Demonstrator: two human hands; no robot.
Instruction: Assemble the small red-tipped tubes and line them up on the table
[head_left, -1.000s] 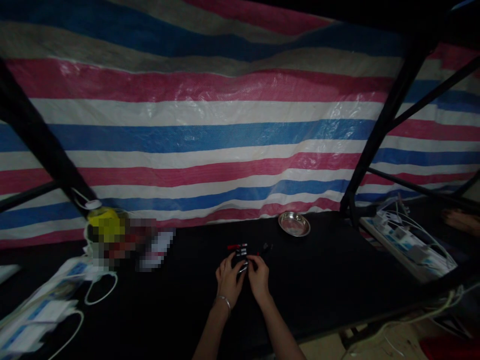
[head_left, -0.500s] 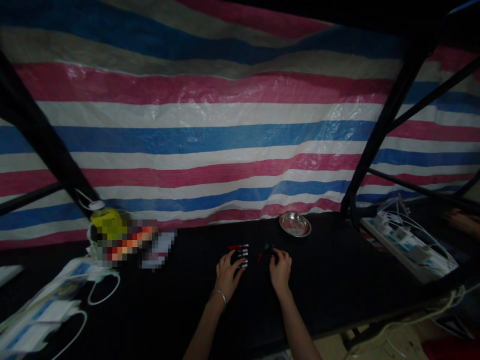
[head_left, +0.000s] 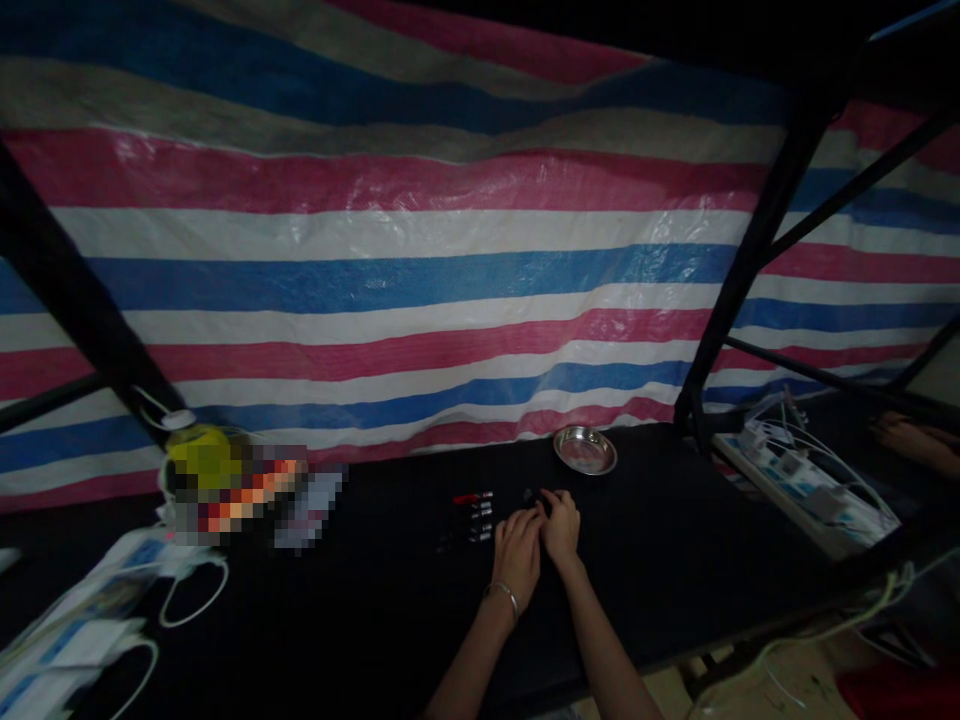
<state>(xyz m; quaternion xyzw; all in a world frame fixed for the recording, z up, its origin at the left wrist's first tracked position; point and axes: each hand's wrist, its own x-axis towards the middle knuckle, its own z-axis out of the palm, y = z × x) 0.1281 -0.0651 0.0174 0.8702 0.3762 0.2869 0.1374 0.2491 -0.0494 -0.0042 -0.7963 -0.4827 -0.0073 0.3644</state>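
My left hand (head_left: pixel 517 552), with a bracelet at the wrist, has its fingers closed together against the fingertips of my right hand. Whatever it pinches is hidden. My right hand (head_left: pixel 562 527) is curled with its thumb and fingers round a small dark piece (head_left: pixel 530 495), whose kind is too dark to tell. To the left, a short row of several small sticks (head_left: pixel 480 515) with shiny silver ends lies on the black table (head_left: pixel 360 610). The farthest stick (head_left: pixel 466 498) has a red body.
Beyond my hands stands a round shallow metal dish (head_left: pixel 585 450). Power strips with cables (head_left: pixel 97 590) lie at the left, and another power strip (head_left: pixel 810 480) is at the right. A striped tarp (head_left: pixel 420 280) hangs behind. Another person's hand (head_left: pixel 896 432) shows far right.
My left hand has left the row of small sticks and moved right to meet my right hand. The red piece seen by my right fingers is now hidden. The view has shifted slightly.
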